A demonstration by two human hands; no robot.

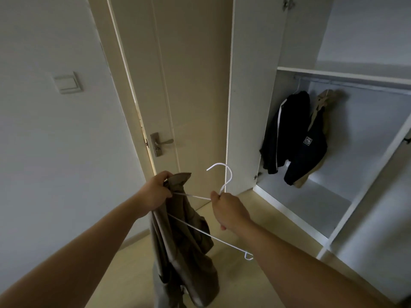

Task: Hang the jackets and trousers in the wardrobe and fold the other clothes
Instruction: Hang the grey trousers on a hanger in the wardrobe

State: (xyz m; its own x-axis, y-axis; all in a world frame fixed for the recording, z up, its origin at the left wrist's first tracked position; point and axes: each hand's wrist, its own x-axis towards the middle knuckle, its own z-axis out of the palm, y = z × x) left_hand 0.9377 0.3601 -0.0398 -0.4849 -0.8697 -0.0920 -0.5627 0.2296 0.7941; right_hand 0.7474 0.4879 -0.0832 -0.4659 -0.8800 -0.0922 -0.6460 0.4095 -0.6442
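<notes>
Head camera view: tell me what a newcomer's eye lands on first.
The thin white wire hanger, bottom centre, stands out first: the right hand grips its neck while the left hand holds a limp grey-brown cloth garment draped against it. Next, in the open white wardrobe at right, a black jacket with a white stripe and a navy-and-tan jacket hang from the metal rail.

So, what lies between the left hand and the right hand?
In the head view, one thin wire arm of the white hanger spans the gap from the left hand to the right hand; the brown garment hangs from the left hand.
</notes>
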